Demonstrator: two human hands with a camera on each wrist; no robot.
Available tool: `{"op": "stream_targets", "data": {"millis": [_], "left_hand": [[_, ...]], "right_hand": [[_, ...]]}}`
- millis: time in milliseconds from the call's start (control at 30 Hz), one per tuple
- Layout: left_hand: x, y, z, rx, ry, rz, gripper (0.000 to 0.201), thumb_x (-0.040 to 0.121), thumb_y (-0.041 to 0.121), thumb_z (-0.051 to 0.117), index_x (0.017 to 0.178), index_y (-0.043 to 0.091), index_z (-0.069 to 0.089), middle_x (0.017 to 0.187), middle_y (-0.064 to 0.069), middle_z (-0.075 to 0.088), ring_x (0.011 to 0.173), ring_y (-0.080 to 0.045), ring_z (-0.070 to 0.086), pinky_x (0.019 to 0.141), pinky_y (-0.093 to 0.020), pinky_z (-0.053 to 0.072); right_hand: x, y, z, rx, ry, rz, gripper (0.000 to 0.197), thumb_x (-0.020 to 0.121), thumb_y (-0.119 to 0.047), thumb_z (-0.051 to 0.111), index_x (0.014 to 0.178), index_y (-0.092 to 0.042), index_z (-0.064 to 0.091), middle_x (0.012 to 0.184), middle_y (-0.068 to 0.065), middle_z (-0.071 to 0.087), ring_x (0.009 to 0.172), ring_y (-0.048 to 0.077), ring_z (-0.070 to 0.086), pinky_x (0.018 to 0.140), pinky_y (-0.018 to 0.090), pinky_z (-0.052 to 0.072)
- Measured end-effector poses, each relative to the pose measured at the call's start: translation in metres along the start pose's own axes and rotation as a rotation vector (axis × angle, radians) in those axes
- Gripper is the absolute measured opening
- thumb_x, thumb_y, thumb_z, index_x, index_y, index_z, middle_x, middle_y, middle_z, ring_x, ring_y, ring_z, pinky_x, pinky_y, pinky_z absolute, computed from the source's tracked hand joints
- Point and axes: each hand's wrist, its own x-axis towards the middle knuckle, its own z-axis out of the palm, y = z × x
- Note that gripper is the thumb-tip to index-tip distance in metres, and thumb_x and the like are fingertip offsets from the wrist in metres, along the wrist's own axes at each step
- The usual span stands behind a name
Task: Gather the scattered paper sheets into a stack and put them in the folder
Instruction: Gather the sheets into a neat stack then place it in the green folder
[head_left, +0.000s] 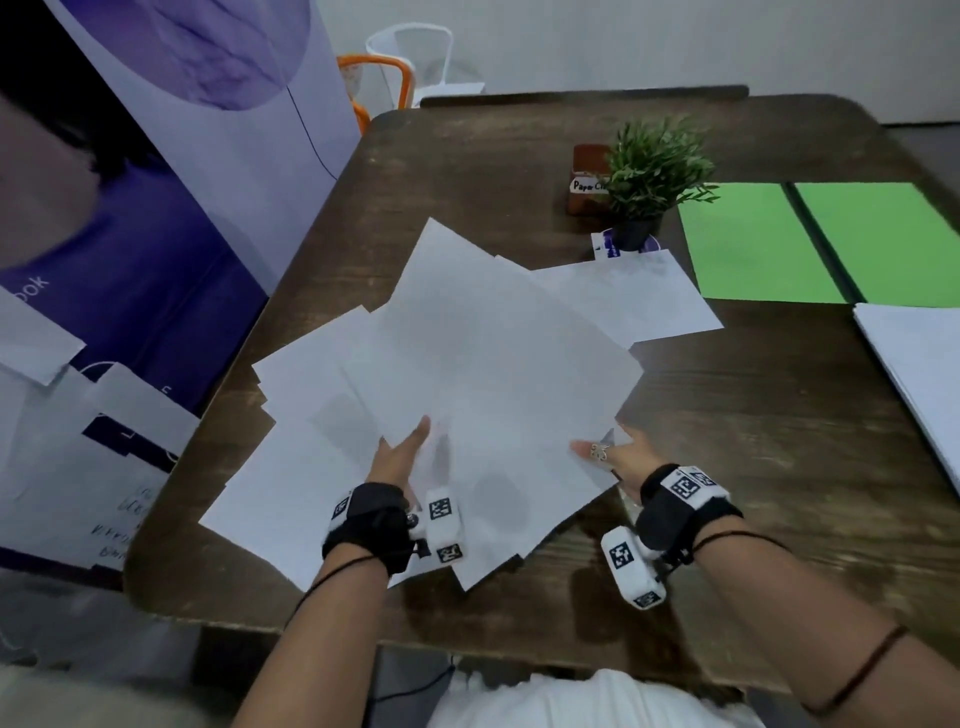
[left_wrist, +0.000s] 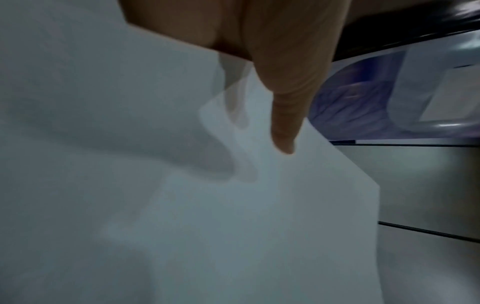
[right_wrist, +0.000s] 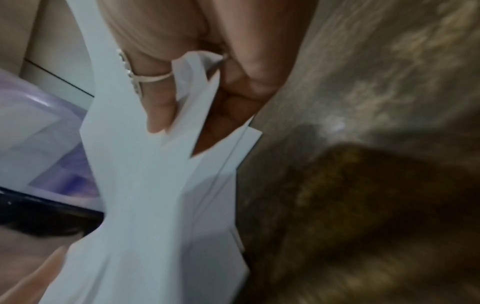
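Dark wooden tabletop (head_left: 779, 441) with a messy fan of white paper sheets (head_left: 467, 364) across the middle, corners pointing every which way, long sides mostly running diagonally. The green folder (head_left: 753, 244) lies open and flat at the far right, nothing in it. Right hand (head_left: 618, 457) pinches the sheets' right edge; left hand (head_left: 400, 452) has fingers tucked under them, thumb straight on top.

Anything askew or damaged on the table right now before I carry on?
The paper sheets are still fanned at mixed angles, not squared, and some overhang the table's near-left edge. No tears show. The green folder lies open, far right.
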Motion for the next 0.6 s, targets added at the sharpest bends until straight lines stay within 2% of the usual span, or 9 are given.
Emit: {"op": "stream_targets", "data": {"millis": [67, 133, 200, 267, 300, 333, 400, 500, 600], "left_hand": [[0.003, -0.009, 0.014, 0.106, 0.008, -0.013, 0.112, 0.064, 0.048, 0.082, 0.148, 0.007, 0.018, 0.142, -0.009, 0.043, 0.131, -0.041, 0.037, 0.103, -0.057, 0.029], [0.005, -0.015, 0.024, 0.205, 0.05, 0.027, 0.103, 0.071, 0.035, 0.081, 0.145, -0.002, 0.02, 0.141, -0.013, 0.043, 0.129, -0.033, 0.044, 0.107, -0.038, 0.036], [0.001, -0.017, 0.031, 0.393, 0.15, 0.056, 0.081, 0.088, 0.024, 0.064, 0.146, -0.005, 0.015, 0.147, -0.015, 0.034, 0.133, -0.026, 0.038, 0.103, -0.024, 0.03], [-0.001, -0.012, 0.033, 0.446, 0.166, 0.145, 0.077, 0.091, 0.022, 0.059, 0.148, -0.001, 0.012, 0.151, -0.015, 0.027, 0.135, -0.027, 0.035, 0.103, -0.025, 0.03], [0.001, -0.009, 0.032, 0.404, 0.165, 0.211, 0.076, 0.088, 0.019, 0.062, 0.147, 0.0, 0.018, 0.148, -0.016, 0.033, 0.131, -0.029, 0.04, 0.104, -0.029, 0.033], [0.0, -0.004, 0.032, 0.357, 0.149, 0.282, 0.07, 0.085, 0.014, 0.065, 0.143, 0.001, 0.029, 0.142, -0.018, 0.042, 0.124, -0.03, 0.047, 0.103, -0.033, 0.039], [-0.009, 0.01, 0.03, 0.241, 0.072, 0.406, 0.045, 0.079, 0.006, 0.069, 0.12, 0.006, 0.051, 0.12, -0.017, 0.059, 0.105, -0.03, 0.059, 0.093, -0.039, 0.048], [-0.028, 0.036, 0.032, 0.125, -0.075, 0.517, 0.031, 0.076, -0.001, 0.071, 0.099, 0.015, 0.058, 0.095, -0.012, 0.067, 0.088, -0.031, 0.064, 0.082, -0.042, 0.053], [-0.044, 0.061, 0.033, 0.071, -0.139, 0.586, 0.023, 0.079, -0.006, 0.068, 0.092, 0.013, 0.062, 0.076, 0.002, 0.071, 0.07, -0.018, 0.068, 0.069, -0.032, 0.056]], "right_hand": [[0.002, 0.015, -0.001, -0.067, -0.063, 0.036, 0.05, 0.076, -0.012, 0.074, 0.122, -0.009, 0.053, 0.126, 0.013, 0.059, 0.094, 0.017, 0.062, 0.081, 0.024, 0.051], [0.004, 0.026, -0.003, -0.138, -0.083, 0.051, 0.044, 0.078, -0.018, 0.074, 0.117, -0.016, 0.054, 0.122, 0.006, 0.061, 0.099, 0.021, 0.06, 0.085, 0.03, 0.049], [0.009, 0.032, -0.009, -0.212, 0.001, 0.007, 0.043, 0.08, -0.018, 0.073, 0.118, -0.012, 0.056, 0.121, 0.008, 0.062, 0.101, 0.023, 0.06, 0.086, 0.031, 0.049], [0.017, 0.027, -0.017, -0.26, 0.133, -0.012, 0.037, 0.082, -0.011, 0.071, 0.116, -0.001, 0.059, 0.113, 0.011, 0.063, 0.096, 0.022, 0.06, 0.077, 0.025, 0.051], [0.021, 0.023, -0.022, -0.262, 0.191, -0.022, 0.037, 0.082, -0.007, 0.07, 0.116, 0.003, 0.058, 0.109, 0.012, 0.063, 0.093, 0.022, 0.059, 0.071, 0.023, 0.052], [0.024, 0.016, -0.026, -0.243, 0.237, -0.038, 0.043, 0.081, -0.003, 0.07, 0.12, 0.003, 0.056, 0.108, 0.013, 0.062, 0.093, 0.022, 0.058, 0.068, 0.025, 0.052], [0.029, 0.0, -0.03, -0.235, 0.283, -0.068, 0.062, 0.076, -0.006, 0.075, 0.132, -0.004, 0.048, 0.115, 0.011, 0.059, 0.099, 0.022, 0.057, 0.08, 0.03, 0.051], [0.031, -0.032, -0.03, -0.337, 0.21, -0.158, 0.09, 0.07, -0.015, 0.081, 0.144, -0.012, 0.029, 0.142, 0.008, 0.043, 0.129, 0.022, 0.042, 0.102, 0.031, 0.035], [0.033, -0.067, -0.022, -0.34, 0.079, -0.301, 0.114, 0.06, -0.024, 0.086, 0.149, -0.024, 0.015, 0.153, 0.006, 0.026, 0.141, 0.02, 0.024, 0.114, 0.037, 0.024]]}}
